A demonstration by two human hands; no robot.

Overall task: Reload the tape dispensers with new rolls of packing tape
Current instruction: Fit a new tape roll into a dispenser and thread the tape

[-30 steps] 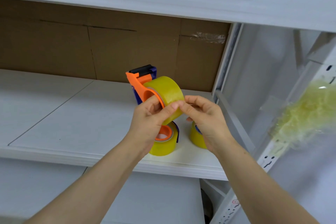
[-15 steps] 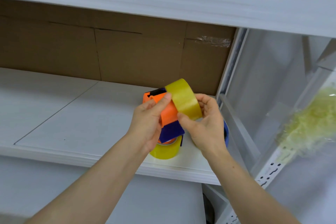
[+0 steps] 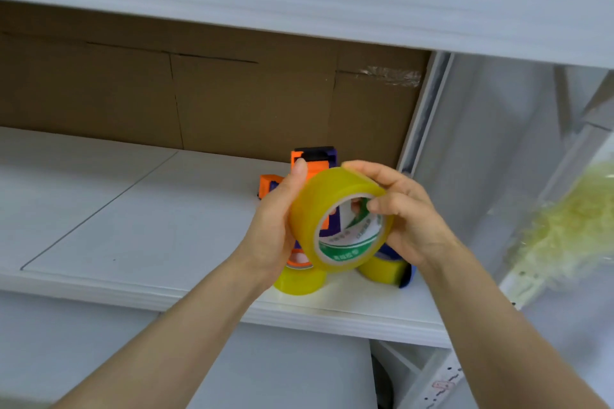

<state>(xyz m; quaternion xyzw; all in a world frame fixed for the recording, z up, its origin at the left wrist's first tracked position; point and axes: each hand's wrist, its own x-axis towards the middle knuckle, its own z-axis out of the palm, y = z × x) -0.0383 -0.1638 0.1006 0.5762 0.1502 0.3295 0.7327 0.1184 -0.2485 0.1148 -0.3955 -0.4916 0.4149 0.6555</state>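
Tape roll (image 3: pixel 309 209): has turned since half a second ago, so its open core now faces the camera, not its outer band.
Left hand (image 3: pixel 272 226): wrapped round the orange dispenser (image 3: pixel 314 164), thumb on top.
Right hand (image 3: pixel 412 222): clamped on the roll's rim, fingers inside the core.
Core axis: points at the dispenser just behind, so the left hand is nearer. The hub is hidden.
Shelf (image 3: pixel 133 209): spare rolls (image 3: pixel 299 280) lie beneath both hands.

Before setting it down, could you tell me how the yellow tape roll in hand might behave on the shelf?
The yellow tape roll is round, so on edge it would likely roll along the shelf; flat, it should stay. It seems stiff: the right hand grips its core without denting it.
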